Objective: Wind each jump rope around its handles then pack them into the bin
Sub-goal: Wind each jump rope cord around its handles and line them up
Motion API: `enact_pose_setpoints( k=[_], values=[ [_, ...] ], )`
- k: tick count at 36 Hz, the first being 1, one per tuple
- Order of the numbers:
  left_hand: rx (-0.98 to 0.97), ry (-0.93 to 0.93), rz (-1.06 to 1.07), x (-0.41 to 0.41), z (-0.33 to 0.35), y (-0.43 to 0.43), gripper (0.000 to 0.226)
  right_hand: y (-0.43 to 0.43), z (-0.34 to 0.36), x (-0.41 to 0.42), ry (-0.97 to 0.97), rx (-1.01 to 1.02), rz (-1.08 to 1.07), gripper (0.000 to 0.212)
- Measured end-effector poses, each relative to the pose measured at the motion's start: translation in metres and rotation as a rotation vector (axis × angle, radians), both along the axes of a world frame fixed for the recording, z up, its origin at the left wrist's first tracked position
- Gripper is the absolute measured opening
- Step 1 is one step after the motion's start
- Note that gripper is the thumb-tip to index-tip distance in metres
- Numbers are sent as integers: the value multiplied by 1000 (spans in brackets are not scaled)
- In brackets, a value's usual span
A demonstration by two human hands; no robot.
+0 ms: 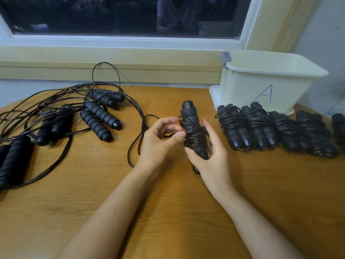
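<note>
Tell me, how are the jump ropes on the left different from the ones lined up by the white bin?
The left ropes lie loose, cords sprawling in tangled loops over the table; the wound ropes by the bin have cords wrapped tight round their handles. The left ropes are scattered at odd angles; the wound ropes sit side by side in a row. Both are black with ribbed handles.

wooden table (pixel 168 212) under ropes (pixel 100 116), bin (pixel 261 86)

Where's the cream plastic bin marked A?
Head view: the cream plastic bin stands at the far right, by the window frame, just behind the row of wound black jump ropes.
</note>
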State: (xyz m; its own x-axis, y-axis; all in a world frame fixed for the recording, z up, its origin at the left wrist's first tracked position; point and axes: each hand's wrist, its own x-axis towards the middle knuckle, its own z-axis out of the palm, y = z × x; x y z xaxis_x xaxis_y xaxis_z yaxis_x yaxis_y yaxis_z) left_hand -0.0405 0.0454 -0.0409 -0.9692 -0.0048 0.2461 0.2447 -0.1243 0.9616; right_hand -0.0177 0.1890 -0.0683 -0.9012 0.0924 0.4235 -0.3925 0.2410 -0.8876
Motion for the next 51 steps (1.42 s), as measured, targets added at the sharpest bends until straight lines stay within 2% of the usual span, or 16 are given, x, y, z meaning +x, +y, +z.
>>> enact_pose_setpoints(
  k=[6,11,17,21,24,35,45,51],
  values=[
    [50,-58,15,-3,-1,-2,57,-1,7,6,-38,-78,117,72],
    [41,-144,-78,-5,1,-7,65,0,8,7,-42,-122,188,67],
    [36,-177,-207,-1,3,-9,48,2,8,8,-58,-121,232,62],
    [8,-196,-161,-2,2,-10,48,2,7,6,-54,-47,207,66],
    [-7,-200,-113,-1,1,-7,47,4,3,3,2,38,84,67],
    [55,-173,-73,-1,4,-7,29,9,12,2,-109,-210,177,64],
    [57,-155,-128,1,10,-9,40,13,18,2,-239,-453,247,65],
    [87,-191,-109,3,13,-10,44,17,21,3,-290,-494,279,52]
  ],
)
